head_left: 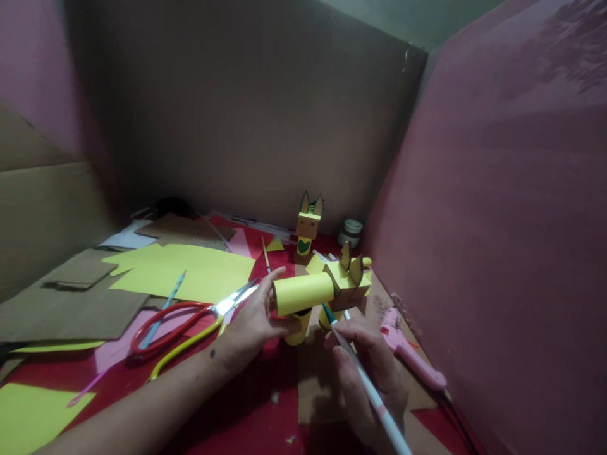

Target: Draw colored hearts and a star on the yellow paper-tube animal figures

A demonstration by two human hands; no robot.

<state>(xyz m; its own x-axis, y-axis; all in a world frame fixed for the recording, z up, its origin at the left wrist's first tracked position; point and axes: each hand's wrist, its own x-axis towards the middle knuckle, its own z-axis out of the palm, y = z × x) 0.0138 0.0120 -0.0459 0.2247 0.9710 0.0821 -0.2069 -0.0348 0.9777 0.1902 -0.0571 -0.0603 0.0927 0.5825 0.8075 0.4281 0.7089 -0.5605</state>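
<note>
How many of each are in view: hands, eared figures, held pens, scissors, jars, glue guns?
Left hand and right hand: 2
Held figure and standing figure: 2
Held pen: 1
Scissors: 1
Jar: 1
Glue gun: 1
Total: 8

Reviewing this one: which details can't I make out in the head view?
In the head view:
Marker, rear end: cut off by the bottom edge.
Whether its tip touches the yellow paper figure: too little detail.
Left hand, some fingers: hidden by the hand and figure.
Jar, any lettering: too small.
Dark object, back left: too dim to name.
</note>
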